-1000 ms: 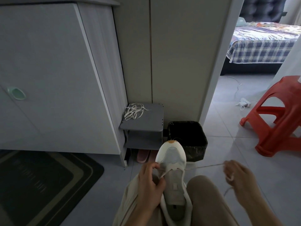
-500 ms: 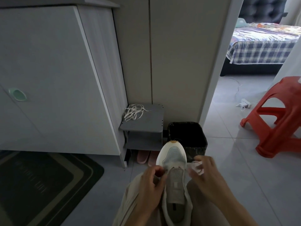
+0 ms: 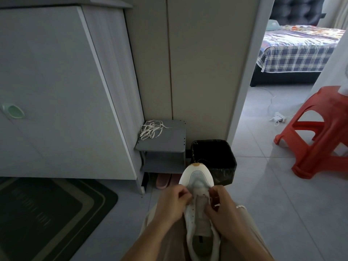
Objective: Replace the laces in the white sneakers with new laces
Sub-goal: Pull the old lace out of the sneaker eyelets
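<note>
A white sneaker (image 3: 197, 178) lies on my lap between my knees, toe pointing away from me. My left hand (image 3: 172, 204) grips its left side near the front eyelets, fingers curled. My right hand (image 3: 224, 210) sits against the right side of the tongue, its fingers pinching the lace there. Most of that lace is hidden by the hand; a short pale bit (image 3: 240, 206) shows past the knuckles. A loose tangle of white laces (image 3: 150, 129) lies on the small grey shelf ahead.
The grey two-tier shelf (image 3: 162, 149) stands against a white cabinet (image 3: 56, 91), pink slippers (image 3: 163, 180) under it. A black bin (image 3: 214, 159) sits just beyond the sneaker's toe. A red plastic stool (image 3: 318, 132) is at right, a dark mat (image 3: 47, 213) at left.
My right hand, which held the lace stretched out to the right a second ago, has come back in to the sneaker's eyelets. My left hand stayed on the shoe.
</note>
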Demonstrator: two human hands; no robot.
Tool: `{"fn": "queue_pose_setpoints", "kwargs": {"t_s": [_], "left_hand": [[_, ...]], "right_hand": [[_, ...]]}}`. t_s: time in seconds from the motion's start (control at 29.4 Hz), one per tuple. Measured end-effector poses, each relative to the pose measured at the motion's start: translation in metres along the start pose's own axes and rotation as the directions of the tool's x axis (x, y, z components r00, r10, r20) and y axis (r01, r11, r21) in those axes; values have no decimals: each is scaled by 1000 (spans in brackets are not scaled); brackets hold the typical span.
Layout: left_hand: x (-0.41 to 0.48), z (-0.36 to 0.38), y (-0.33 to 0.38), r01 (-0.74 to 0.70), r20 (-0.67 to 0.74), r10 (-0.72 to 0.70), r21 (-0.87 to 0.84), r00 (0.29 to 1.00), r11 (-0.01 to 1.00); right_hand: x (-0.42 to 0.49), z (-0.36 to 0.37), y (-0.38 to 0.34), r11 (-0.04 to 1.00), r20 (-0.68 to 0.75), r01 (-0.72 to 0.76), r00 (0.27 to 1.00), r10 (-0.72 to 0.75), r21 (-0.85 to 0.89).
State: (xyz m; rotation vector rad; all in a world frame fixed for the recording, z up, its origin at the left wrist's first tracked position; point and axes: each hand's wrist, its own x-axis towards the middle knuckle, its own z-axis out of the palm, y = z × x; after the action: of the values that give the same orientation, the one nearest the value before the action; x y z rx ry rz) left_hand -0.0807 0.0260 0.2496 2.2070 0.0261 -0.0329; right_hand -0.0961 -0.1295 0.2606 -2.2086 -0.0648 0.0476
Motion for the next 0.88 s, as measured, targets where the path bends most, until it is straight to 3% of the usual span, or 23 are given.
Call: {"fn": "queue_pose_setpoints", "kwargs": {"t_s": [0.07, 0.1, 0.27, 0.37, 0.44, 0.48, 0.54, 0.61, 0.71, 0.75, 0.88], "left_hand": [[-4, 0, -1, 254, 117, -227, -361, 967, 897], [-6, 2, -3, 286, 128, -256, -387, 958, 877], [-19, 9, 2, 75, -16, -79, -173, 997, 982], [-25, 13, 7, -6, -70, 11, 83, 998, 997], [-27, 13, 8, -9, -135, 14, 31, 991, 999], [-27, 13, 7, -6, -164, -1, -41, 987, 999], [-28, 15, 3, 23, -189, -51, -146, 981, 989], [-28, 19, -2, 50, -196, -94, -221, 976, 974], [-30, 23, -6, 61, -213, -129, -300, 969, 952], [-29, 23, -8, 62, -211, -139, -331, 968, 941], [-30, 25, -6, 52, -231, -145, -364, 962, 930]], "right_hand": [[0, -1, 1, 1000, 6, 1, 1000, -2, 22], [1, 0, 5, 1000, 2, 3, 1000, -4, 18], [1, 1, 1, 994, -37, 63, 997, -67, -94], [3, 9, 9, 968, 0, 143, 989, -146, -206], [4, 15, 7, 952, 3, 134, 990, -139, -277], [6, 18, 11, 930, -82, 140, 981, -177, -339], [7, 23, 14, 814, -137, 231, 926, -353, -533], [6, 30, 12, 754, -137, 265, 895, -424, -601], [5, 36, 10, 769, -235, 284, 842, -486, -572], [6, 38, 12, 769, -270, 342, 795, -543, -540], [10, 36, 8, 759, -252, 464, 751, -611, -457]]}}
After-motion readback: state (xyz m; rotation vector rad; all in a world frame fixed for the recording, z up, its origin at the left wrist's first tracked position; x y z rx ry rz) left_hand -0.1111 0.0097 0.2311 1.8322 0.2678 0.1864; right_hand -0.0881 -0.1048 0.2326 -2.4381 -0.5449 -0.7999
